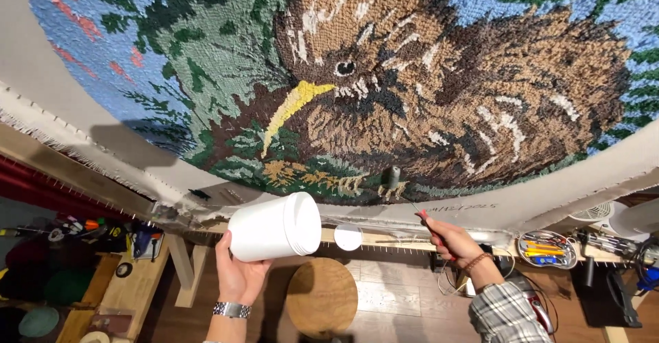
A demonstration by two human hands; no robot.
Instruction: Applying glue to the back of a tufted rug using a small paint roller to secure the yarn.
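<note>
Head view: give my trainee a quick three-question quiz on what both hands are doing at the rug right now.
1. True or false: the left hand holds a white tub.
2. The right hand holds a thin tool whose tip is at: A) the bird's yellow beak, B) the lower edge of the rug, C) the round stool.
3. Which wrist wears a metal watch?

Key: 1 true. 2 B. 3 the left.

Left hand raised, palm-up grip closed; right hand lifted, fingers pinched shut, wrist bent.
</note>
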